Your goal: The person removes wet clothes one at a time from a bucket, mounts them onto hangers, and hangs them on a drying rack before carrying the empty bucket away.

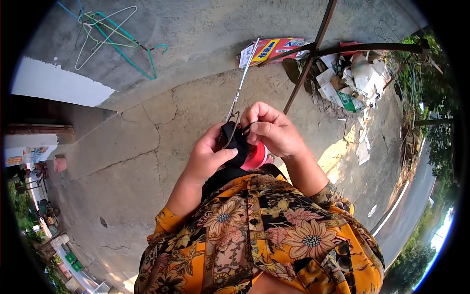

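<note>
Black cloth (237, 147) is bunched in front of my chest, with a thin brown metal hook or wire (232, 131) against it. My left hand (208, 151) is closed round the cloth, thumb on top. Close beside it, on the right, my right hand (272, 129) pinches a thin dark strip or loop (246, 128) between thumb and forefinger. A silvery rod or cord (241, 81) runs from the hook up and away towards the wall. Below my right hand shows something red (255, 157), partly hidden by the cloth.
Coloured hangers (115, 41) hang at the wall, upper left. A rusty metal frame (313, 51) stands at the upper right, near a red carton (274, 49) and piled scrap cardboard (360, 81). A pink bucket (59, 164) is far left, on cracked concrete (127, 147).
</note>
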`<state>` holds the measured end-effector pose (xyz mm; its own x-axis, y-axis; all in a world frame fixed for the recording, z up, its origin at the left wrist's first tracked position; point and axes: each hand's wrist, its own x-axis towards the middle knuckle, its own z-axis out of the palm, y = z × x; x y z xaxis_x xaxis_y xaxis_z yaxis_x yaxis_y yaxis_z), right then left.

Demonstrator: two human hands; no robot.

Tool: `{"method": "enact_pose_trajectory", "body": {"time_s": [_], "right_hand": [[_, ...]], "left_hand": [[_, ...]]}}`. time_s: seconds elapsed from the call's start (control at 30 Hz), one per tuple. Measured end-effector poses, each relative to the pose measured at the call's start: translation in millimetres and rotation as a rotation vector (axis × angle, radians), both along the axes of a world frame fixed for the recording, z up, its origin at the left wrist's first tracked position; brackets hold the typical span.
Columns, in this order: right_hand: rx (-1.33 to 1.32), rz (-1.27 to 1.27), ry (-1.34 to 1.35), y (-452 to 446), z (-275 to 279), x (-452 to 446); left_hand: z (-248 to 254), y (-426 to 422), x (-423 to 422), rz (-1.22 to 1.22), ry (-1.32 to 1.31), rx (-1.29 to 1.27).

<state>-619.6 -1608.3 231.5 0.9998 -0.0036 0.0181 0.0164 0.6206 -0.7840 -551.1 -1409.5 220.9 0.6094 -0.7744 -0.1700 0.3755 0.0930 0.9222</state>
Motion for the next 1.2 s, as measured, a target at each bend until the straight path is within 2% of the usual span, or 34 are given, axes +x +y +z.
{"method": "enact_pose_trajectory", "body": {"time_s": [0.03, 0.1, 0.17, 0.3, 0.37, 0.43, 0.5, 0.57, 0.63, 0.67, 0.7, 0.77, 0.87, 1.03, 1.1, 1.2], "right_hand": [[0.19, 0.05, 0.112, 3.2, 3.3, -1.0], [0.206, 0.056, 0.144, 2.2, 5.2, -1.0], [0.321, 0.254, 0.139, -5.6, -0.2, -3.3], [0.168, 0.262, 0.224, -3.8, -11.8, -14.5], [-0.026, 0.34, -0.012, -1.6, -17.0, -18.3], [0.075, 0.352, -0.095, 2.3, -14.6, -19.8], [0.105, 0.304, 0.057, 6.5, 3.0, -26.8], [0.089, 0.28, 0.091, 1.7, 9.4, -29.3], [-0.357, -0.008, -0.229, -2.9, 16.5, -30.1], [-0.505, -0.135, -0.413, -11.5, 15.6, -26.3], [-0.558, -0.071, -0.377, -28.5, 26.4, -31.7], [-0.644, -0.231, -0.376, -44.5, 27.1, -37.5], [-0.747, -0.408, -0.387, -62.7, 23.0, -47.9], [-0.618, -0.466, -0.21, -74.5, 6.7, -57.4], [-0.361, -0.485, -0.009, -74.2, -1.4, -57.1], [-0.321, -0.494, 0.034, -77.5, -9.4, -56.2]], "left_hand": [[-0.7, 0.5, -0.2, -0.012, 0.015, 0.006], [-1.4, 2.7, 0.4, -0.009, -0.009, 0.024], [-2.3, 5.0, -0.9, -0.003, -0.032, 0.042], [-2.2, 6.9, 1.2, 0.032, -0.067, 0.007], [-0.8, 7.5, 1.3, 0.022, -0.071, 0.028], [3.3, 9.2, -3.0, 0.015, -0.113, 0.004], [5.3, 13.2, -2.1, -0.038, -0.177, 0.02], [10.9, 19.0, 1.0, -0.094, -0.252, 0.028], [19.4, 31.6, -1.3, -0.144, -0.196, 0.068], [17.8, 37.3, 0.8, -0.118, -0.446, 0.117], [20.5, 45.6, 2.3, -0.121, -0.44, 0.114], [28.8, 64.0, 6.3, -0.157, -0.414, 0.226], [25.3, 88.7, 4.2, -0.131, -0.35, 0.233], [30.4, 105.1, -10.5, -0.162, -0.171, 0.237], [28.6, 103.1, -10.6, -0.21, -0.251, 0.162], [29.5, 104.5, -11.0, -0.271, -0.237, 0.119]]}}
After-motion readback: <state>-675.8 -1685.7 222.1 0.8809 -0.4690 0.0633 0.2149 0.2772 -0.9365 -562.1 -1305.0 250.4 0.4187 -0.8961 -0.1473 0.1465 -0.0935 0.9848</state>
